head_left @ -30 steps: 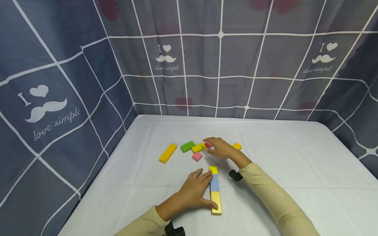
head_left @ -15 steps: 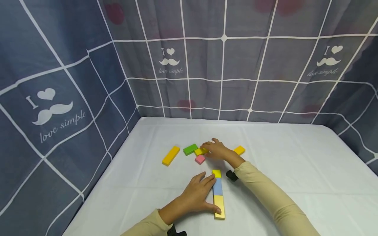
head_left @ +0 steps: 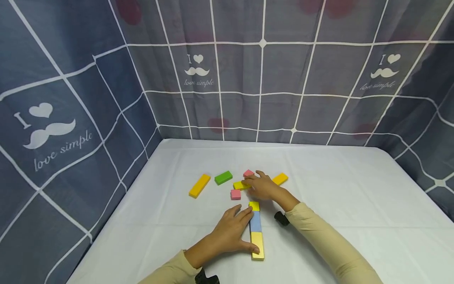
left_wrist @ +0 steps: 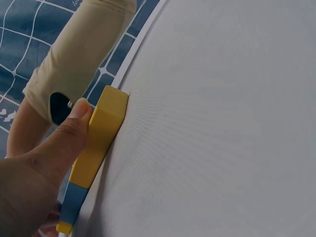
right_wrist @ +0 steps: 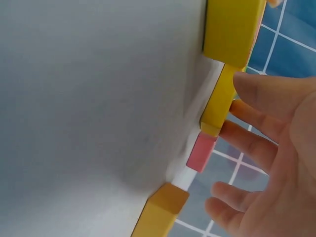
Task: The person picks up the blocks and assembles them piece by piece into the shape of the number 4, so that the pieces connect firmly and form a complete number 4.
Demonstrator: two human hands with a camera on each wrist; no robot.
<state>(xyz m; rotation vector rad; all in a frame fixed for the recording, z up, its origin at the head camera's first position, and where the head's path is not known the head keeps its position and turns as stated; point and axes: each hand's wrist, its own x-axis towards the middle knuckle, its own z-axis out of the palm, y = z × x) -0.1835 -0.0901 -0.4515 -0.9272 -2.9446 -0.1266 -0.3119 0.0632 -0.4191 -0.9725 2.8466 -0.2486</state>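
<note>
My left hand [head_left: 228,232] rests spread along a straight row of blocks, its thumb on the near pale-yellow block [head_left: 257,245] and its fingertips beside the small yellow block [head_left: 254,205] at the far end. A blue block [head_left: 255,221] lies between those two, end to end. The left wrist view shows the thumb against the pale-yellow block [left_wrist: 101,140]. My right hand [head_left: 264,187] holds a yellow block [head_left: 241,185] at its right end, thumb on the near side and fingers behind; part of it is hidden. Pink blocks lie just before [head_left: 235,194] and behind [head_left: 248,173] it.
A green block [head_left: 223,177] and an orange-yellow block [head_left: 199,185] lie to the left. Another orange-yellow block [head_left: 280,178] lies right of the right hand. All are on a white-covered table [head_left: 337,185]; a checked curtain [head_left: 276,71] hangs behind and at the sides.
My right hand has drawn the yellow block towards me, away from the green one. The near pink block has turned and shifted nearer. My left hand stays on the row.
</note>
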